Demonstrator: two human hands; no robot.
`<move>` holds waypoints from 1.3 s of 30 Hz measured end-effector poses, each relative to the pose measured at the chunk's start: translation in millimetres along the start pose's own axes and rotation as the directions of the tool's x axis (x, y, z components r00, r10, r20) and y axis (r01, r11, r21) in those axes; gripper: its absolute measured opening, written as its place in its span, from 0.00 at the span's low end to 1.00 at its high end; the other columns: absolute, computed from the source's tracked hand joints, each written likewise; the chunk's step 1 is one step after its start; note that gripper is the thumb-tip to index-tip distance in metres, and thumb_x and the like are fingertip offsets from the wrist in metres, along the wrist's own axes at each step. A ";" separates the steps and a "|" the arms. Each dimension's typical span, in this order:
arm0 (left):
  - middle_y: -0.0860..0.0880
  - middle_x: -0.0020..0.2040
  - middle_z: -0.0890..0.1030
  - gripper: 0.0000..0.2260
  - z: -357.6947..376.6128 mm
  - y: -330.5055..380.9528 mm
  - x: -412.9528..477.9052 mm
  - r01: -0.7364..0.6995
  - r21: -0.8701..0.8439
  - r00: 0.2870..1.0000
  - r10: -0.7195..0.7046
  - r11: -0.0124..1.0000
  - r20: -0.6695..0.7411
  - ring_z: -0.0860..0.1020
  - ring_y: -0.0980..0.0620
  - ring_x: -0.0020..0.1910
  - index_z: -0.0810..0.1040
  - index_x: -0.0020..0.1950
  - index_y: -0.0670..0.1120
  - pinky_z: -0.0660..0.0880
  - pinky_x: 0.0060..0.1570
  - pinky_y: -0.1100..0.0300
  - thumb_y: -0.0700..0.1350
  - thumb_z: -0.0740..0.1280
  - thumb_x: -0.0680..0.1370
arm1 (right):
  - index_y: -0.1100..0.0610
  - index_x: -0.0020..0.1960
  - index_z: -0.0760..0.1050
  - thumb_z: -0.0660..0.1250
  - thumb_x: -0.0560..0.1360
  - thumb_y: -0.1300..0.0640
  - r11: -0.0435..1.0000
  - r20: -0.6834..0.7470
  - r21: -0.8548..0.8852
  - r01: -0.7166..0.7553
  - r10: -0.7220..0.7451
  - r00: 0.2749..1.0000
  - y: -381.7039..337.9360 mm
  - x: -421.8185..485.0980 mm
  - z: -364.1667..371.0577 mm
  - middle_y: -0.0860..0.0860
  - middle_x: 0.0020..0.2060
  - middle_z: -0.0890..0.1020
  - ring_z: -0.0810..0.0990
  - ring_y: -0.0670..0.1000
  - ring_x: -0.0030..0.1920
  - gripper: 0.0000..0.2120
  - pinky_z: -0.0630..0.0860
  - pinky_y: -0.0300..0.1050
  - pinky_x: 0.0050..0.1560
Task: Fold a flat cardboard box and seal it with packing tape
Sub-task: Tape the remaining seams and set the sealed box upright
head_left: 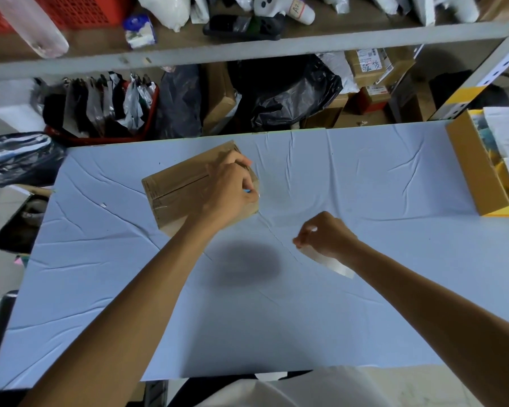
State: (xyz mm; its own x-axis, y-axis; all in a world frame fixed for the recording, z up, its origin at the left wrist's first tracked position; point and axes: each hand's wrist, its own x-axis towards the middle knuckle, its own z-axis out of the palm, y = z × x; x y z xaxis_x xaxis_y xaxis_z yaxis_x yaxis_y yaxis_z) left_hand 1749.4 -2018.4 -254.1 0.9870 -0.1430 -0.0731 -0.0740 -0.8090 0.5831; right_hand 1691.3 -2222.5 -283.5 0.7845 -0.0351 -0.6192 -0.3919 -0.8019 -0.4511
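Note:
A folded brown cardboard box (177, 190) lies on the blue-covered table (365, 177), with clear tape shining along its top seam. My left hand (232, 192) rests on the box's right end, its fingers curled round a small blue object (248, 191) that is mostly hidden. To the right and nearer me, my right hand (326, 237) is held above the table as a fist, pinching clear packing tape (332, 264). A pale strip of it sticks out below the wrist. A faint clear band seems to run from the box's right end toward that hand.
An open brown and yellow carton (479, 171) with papers sits at the table's right edge. Behind the table are shelves, a red basket (106, 136) of bagged items, black bags and stacked parcels. A dark bag (15, 160) lies at the left.

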 end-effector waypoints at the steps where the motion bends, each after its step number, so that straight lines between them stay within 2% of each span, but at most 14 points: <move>1: 0.50 0.60 0.74 0.06 0.2 0.2 -0.3 -0.011 0.000 1.000 0.011 1.000 -0.002 0.73 0.45 0.56 0.81 0.32 0.41 0.73 0.52 0.53 0.37 0.75 0.68 | 0.49 0.42 0.81 0.71 0.69 0.46 0.999 -0.006 -0.039 0.000 0.000 1.000 5.7 -1.9 0.0 0.49 0.49 0.81 0.78 0.55 0.52 0.08 0.71 0.46 0.48; 6: 0.49 0.60 0.75 0.05 -0.1 -3.5 -6.4 -0.070 -0.051 0.997 0.070 0.996 0.010 0.75 0.47 0.56 0.82 0.33 0.40 0.77 0.51 0.51 0.38 0.75 0.68 | 0.46 0.40 0.79 0.67 0.73 0.48 0.988 0.031 0.097 0.118 -0.121 0.992 22.0 -3.4 -3.9 0.48 0.45 0.83 0.80 0.53 0.48 0.05 0.75 0.50 0.51; 10: 0.49 0.60 0.75 0.05 -2.7 -0.3 -7.5 -0.091 -0.002 0.996 0.091 0.996 0.013 0.74 0.47 0.55 0.82 0.33 0.41 0.73 0.53 0.52 0.39 0.76 0.67 | 0.44 0.41 0.77 0.63 0.76 0.50 0.987 0.088 0.004 0.162 -0.161 0.983 24.0 -2.1 -0.5 0.47 0.48 0.83 0.79 0.52 0.52 0.07 0.73 0.49 0.52; 14: 0.51 0.61 0.75 0.05 -1.4 -1.4 -7.3 -0.082 0.013 0.997 0.082 0.997 0.003 0.72 0.49 0.56 0.82 0.33 0.41 0.70 0.55 0.52 0.39 0.76 0.67 | 0.43 0.43 0.76 0.60 0.76 0.49 0.981 0.068 -0.127 0.149 -0.141 0.988 26.1 -3.5 7.7 0.47 0.50 0.82 0.79 0.53 0.53 0.07 0.71 0.46 0.47; 17: 0.51 0.60 0.74 0.05 0.3 -2.1 -7.0 -0.080 0.000 0.997 0.080 0.997 0.003 0.72 0.50 0.55 0.82 0.33 0.41 0.70 0.57 0.50 0.39 0.76 0.67 | 0.42 0.45 0.73 0.60 0.75 0.50 0.970 0.112 -0.200 0.141 -0.120 0.986 27.9 -2.8 8.6 0.48 0.47 0.81 0.79 0.54 0.49 0.04 0.70 0.45 0.45; 20: 0.51 0.61 0.74 0.04 -0.3 -1.0 -7.5 -0.077 0.002 0.997 0.077 0.997 -0.003 0.69 0.56 0.51 0.82 0.33 0.41 0.69 0.59 0.48 0.39 0.75 0.67 | 0.39 0.50 0.68 0.62 0.73 0.53 0.964 0.219 -0.218 0.155 -0.107 0.970 32.1 -2.0 7.1 0.49 0.42 0.79 0.77 0.53 0.44 0.10 0.70 0.48 0.45; 23: 0.50 0.60 0.74 0.05 -1.1 -1.1 -8.3 -0.083 -0.004 0.997 0.083 0.997 0.005 0.69 0.58 0.50 0.81 0.32 0.42 0.67 0.61 0.45 0.38 0.75 0.67 | 0.42 0.41 0.73 0.60 0.75 0.52 0.963 0.171 -0.227 0.146 -0.108 0.979 35.3 -2.7 11.3 0.46 0.47 0.80 0.78 0.51 0.47 0.07 0.70 0.45 0.45; 25: 0.50 0.60 0.74 0.05 -0.4 -0.8 -8.4 -0.081 -0.014 0.997 0.081 0.997 0.012 0.72 0.55 0.53 0.81 0.32 0.41 0.68 0.61 0.43 0.37 0.74 0.67 | 0.42 0.40 0.75 0.60 0.75 0.51 0.967 0.126 -0.224 0.124 -0.097 0.987 36.4 -3.9 14.0 0.46 0.48 0.81 0.78 0.51 0.49 0.08 0.70 0.44 0.44; 28: 0.50 0.61 0.73 0.05 0.8 -1.0 -7.4 -0.074 -0.002 0.997 0.074 0.997 0.018 0.71 0.56 0.52 0.81 0.32 0.41 0.68 0.62 0.42 0.37 0.74 0.67 | 0.43 0.41 0.76 0.61 0.76 0.49 0.973 0.085 -0.200 0.117 -0.101 0.991 36.1 -4.1 14.8 0.46 0.50 0.81 0.78 0.52 0.52 0.07 0.69 0.44 0.45; 31: 0.50 0.61 0.73 0.04 0.0 -0.2 -7.2 -0.072 0.006 0.997 0.072 0.997 0.019 0.72 0.55 0.54 0.82 0.33 0.41 0.68 0.62 0.43 0.37 0.74 0.67 | 0.44 0.45 0.71 0.61 0.76 0.49 0.965 0.108 -0.219 0.142 -0.120 0.987 35.2 -3.8 14.2 0.49 0.47 0.80 0.78 0.53 0.46 0.02 0.69 0.45 0.43; 35: 0.50 0.60 0.73 0.04 0.2 -1.0 -8.2 -0.083 -0.007 0.996 0.083 0.997 0.024 0.73 0.51 0.56 0.82 0.32 0.41 0.70 0.59 0.43 0.37 0.74 0.67 | 0.44 0.43 0.69 0.60 0.77 0.50 0.964 0.091 -0.212 0.159 -0.143 0.986 33.8 -4.3 11.9 0.50 0.42 0.79 0.76 0.53 0.41 0.04 0.68 0.45 0.39; 37: 0.50 0.60 0.73 0.04 0.2 -0.8 -9.2 -0.092 -0.018 0.996 0.092 0.996 0.013 0.74 0.52 0.55 0.81 0.32 0.41 0.71 0.58 0.43 0.37 0.74 0.66 | 0.45 0.46 0.70 0.60 0.77 0.49 0.973 0.039 -0.168 0.158 -0.154 0.987 32.1 -4.7 9.5 0.51 0.44 0.80 0.77 0.55 0.44 0.02 0.69 0.46 0.41; 39: 0.50 0.60 0.73 0.05 -0.4 -0.2 -10.5 -0.103 -0.009 0.995 0.103 0.995 0.004 0.74 0.52 0.54 0.81 0.32 0.42 0.72 0.57 0.45 0.38 0.74 0.67 | 0.46 0.52 0.69 0.61 0.77 0.48 0.979 -0.032 -0.140 0.150 -0.156 0.987 29.7 -3.5 7.5 0.54 0.46 0.80 0.77 0.57 0.45 0.05 0.69 0.46 0.43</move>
State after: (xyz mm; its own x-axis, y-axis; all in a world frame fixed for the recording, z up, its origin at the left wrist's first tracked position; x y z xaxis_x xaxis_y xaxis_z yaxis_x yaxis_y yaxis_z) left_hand 1739.1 -2016.5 -253.1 0.9735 -0.2280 -0.0153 -0.1745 -0.7849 0.5945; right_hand 1673.3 -2241.7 -299.5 0.8511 0.0711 -0.5201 -0.1987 -0.8735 -0.4445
